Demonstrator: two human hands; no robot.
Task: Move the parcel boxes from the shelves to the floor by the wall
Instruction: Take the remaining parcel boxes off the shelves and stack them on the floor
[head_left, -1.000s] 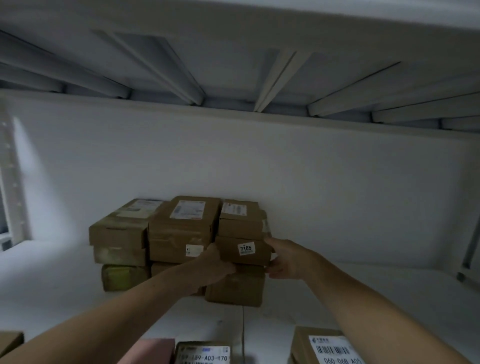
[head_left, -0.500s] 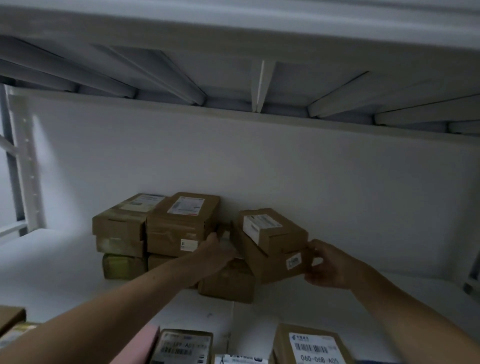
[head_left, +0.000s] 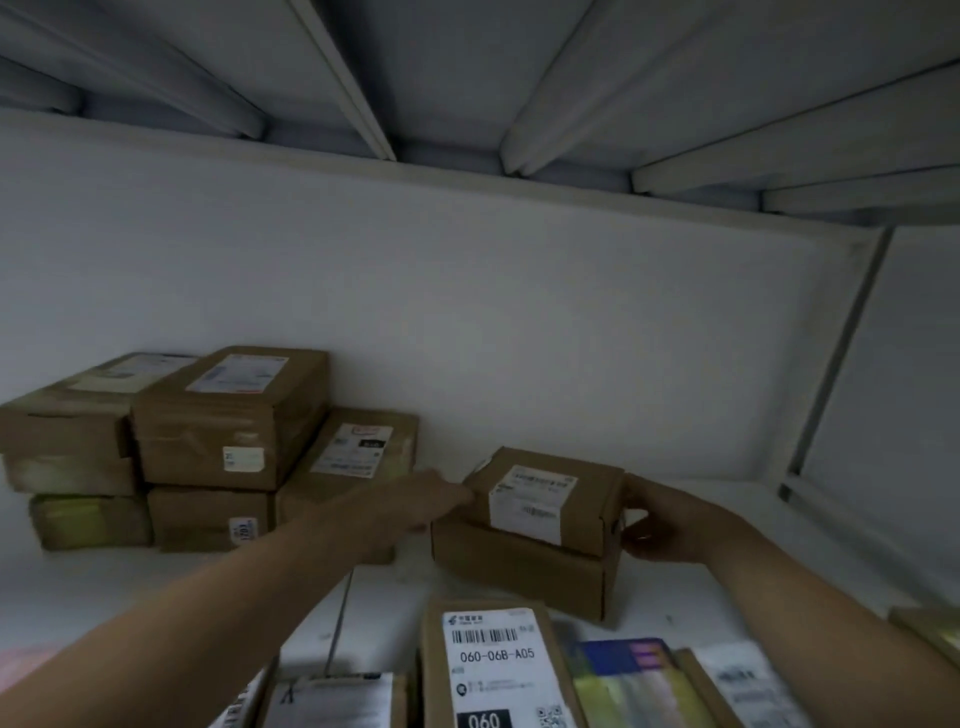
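Two brown parcel boxes are stacked as a pair, a small upper box (head_left: 545, 493) with a white label on a wider lower box (head_left: 519, 569), on the white shelf (head_left: 701, 519). My left hand (head_left: 410, 512) touches the pair's left side with its fingers stretched out. My right hand (head_left: 670, 525) curls round the pair's right end. A stack of several more brown boxes (head_left: 218, 447) stands at the back left against the wall.
Along the shelf's front edge lie more parcels, one labelled 060-06B-A05 (head_left: 493, 670) and a colourful one (head_left: 634, 680). The underside of the shelf above (head_left: 467, 78) hangs close overhead. A white upright post (head_left: 831, 364) bounds the right side.
The two boxes have come away from the stack, moved right and toward me, and now sit level on the shelf. Both hands moved with them.
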